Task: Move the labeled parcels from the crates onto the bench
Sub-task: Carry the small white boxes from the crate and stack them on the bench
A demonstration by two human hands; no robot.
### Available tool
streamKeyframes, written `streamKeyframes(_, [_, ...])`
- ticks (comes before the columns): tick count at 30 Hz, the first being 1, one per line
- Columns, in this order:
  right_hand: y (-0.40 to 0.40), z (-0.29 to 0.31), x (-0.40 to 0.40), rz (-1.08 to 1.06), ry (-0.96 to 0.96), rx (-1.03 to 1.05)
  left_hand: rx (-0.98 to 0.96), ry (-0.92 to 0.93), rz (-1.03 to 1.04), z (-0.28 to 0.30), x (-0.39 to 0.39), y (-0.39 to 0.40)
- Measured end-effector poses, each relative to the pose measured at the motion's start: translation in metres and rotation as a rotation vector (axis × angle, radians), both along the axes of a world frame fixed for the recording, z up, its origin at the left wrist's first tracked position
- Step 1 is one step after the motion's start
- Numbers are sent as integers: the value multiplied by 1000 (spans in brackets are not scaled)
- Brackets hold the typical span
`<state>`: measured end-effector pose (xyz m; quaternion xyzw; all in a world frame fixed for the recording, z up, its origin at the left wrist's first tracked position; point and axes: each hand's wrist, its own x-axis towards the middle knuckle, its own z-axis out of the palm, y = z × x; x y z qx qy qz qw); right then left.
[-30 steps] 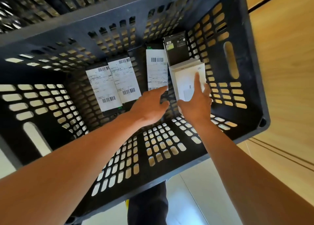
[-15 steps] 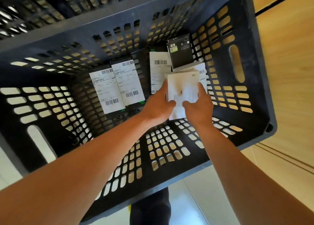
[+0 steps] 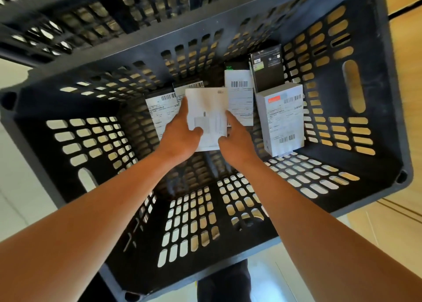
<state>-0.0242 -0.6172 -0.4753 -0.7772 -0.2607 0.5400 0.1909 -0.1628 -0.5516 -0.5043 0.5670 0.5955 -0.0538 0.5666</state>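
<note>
Both of my hands are gripping one white parcel inside the black slotted crate: my left hand is curling round its left edge, thumb lying across the printed face and fingers reaching up behind the upper corner, while my right hand is pinching the right edge, its forefinger pointing up along that side and its thumb pressing on the lower corner. Between the two hands the parcel is sitting lifted off the crate floor, its face turned up toward me and slightly tilted. Directly beneath the grip and just to its left I am seeing two labeled parcels lying flat side by side, their barcodes peeking out past the held parcel's top edge. Just to the right of the grip, another flat parcel with a white barcode label is lying against the far wall, partly hidden behind my right forefinger. Farther right of my right hand, a white box with a red patch and barcodes is standing on the floor near the right wall, and a dark box is leaning upright behind it in the far right corner. Nearer to me than the grip, the crate floor is showing only its slots. Beyond the crate's far rim a second slotted crate is showing, blurred.
</note>
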Motion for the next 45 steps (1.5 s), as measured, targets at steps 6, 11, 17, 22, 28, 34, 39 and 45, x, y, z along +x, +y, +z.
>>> streamKeyframes(6, [3, -7, 1, 101, 19, -27, 19, 69, -54, -7, -8, 3])
streamKeyframes(11, [-7, 1, 21, -126, -313, 162, 227, 169, -292, 7, -3, -3])
streamKeyframes(17, [-18, -5, 55, -144, -612, 102, 322, 275, -579, 3, 22, -10])
streamKeyframes(22, [-22, -17, 68, 198, -625, -167, 326, 361, -723, -11, 24, -19])
streamKeyframes(28, [-31, -22, 64, 318, -702, -149, 454, 363, -730, -15, 6, -19])
streamKeyframes(34, [-37, -34, 93, 377, -832, -137, 480, 362, -539, -17, 15, -21])
streamKeyframes(39, [-39, -39, 99, 398, -831, -81, 399, 422, -413, -24, 22, -25])
streamKeyframes(45, [-34, -38, 96, 350, -782, -81, 434, 416, -386, -28, 18, -28])
